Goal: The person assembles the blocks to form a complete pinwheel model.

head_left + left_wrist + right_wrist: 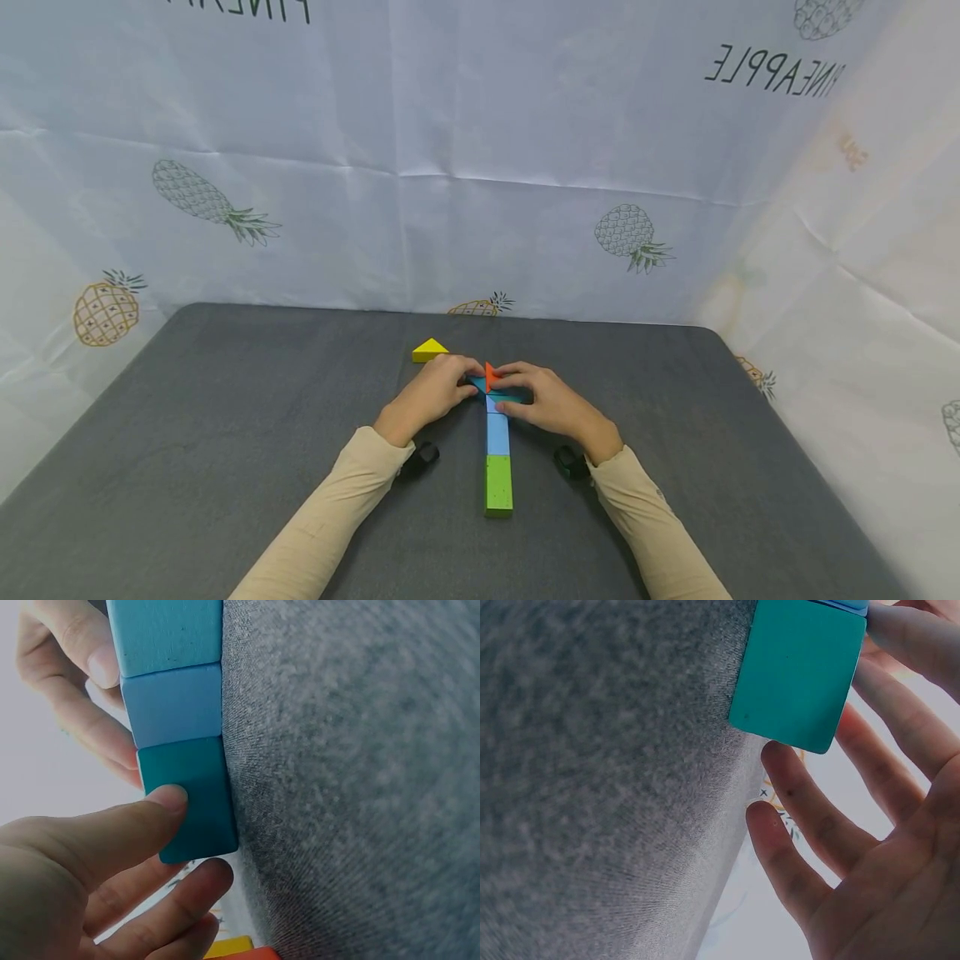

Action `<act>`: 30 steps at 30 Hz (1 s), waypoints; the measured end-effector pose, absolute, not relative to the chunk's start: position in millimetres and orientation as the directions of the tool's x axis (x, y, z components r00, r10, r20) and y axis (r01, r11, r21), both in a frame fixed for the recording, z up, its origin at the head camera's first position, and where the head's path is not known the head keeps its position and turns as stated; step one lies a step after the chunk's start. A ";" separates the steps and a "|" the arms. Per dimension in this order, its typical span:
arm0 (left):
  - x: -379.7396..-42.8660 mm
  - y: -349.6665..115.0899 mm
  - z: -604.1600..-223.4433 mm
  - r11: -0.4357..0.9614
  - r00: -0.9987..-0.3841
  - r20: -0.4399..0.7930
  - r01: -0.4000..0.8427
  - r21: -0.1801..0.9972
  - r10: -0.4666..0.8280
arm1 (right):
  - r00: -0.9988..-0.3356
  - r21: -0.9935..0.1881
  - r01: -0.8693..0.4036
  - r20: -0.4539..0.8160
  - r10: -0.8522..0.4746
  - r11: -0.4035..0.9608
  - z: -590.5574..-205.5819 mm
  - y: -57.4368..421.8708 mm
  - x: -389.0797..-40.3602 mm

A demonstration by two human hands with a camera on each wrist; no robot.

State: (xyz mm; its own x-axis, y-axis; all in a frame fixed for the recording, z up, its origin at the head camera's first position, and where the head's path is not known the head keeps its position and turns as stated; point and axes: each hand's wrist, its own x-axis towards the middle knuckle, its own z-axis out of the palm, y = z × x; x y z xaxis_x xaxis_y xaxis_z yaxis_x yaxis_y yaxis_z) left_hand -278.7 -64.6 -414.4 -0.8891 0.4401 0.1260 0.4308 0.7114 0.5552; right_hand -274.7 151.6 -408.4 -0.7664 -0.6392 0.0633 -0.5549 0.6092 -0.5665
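Your left hand (433,390) pinches the teal triangular block (204,814), probably light, hard, best held by flat sides; whether your right hand (551,400) grips, I cannot tell

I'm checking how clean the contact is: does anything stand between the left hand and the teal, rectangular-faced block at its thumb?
Nothing visible does. In the left wrist view, the left hand rests its thumb directly on the teal, rectangular-faced block. A lighter blue, rectangular-faced block adjoins it, but lies clear of that thumb.

The left wrist view's lower edge crops a yellow block (229,946) and orange block (255,954).
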 end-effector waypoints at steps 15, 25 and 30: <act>-279.4 -84.5 -396.1 0.678 -0.897 0.132 0.409 0.611 0.422 | -0.765 -0.559 -0.559 0.064 -0.641 0.612 -408.4 152.4 -274.6; -284.6 -97.4 -396.7 0.693 -0.914 0.156 0.387 0.608 0.374 | -0.781 -0.566 -0.530 0.035 -0.624 0.632 -406.8 151.0 -273.4; -285.7 -99.9 -396.8 0.700 -0.923 0.150 0.369 0.612 0.355 | -0.782 -0.571 -0.527 0.034 -0.623 0.630 -405.8 151.1 -272.7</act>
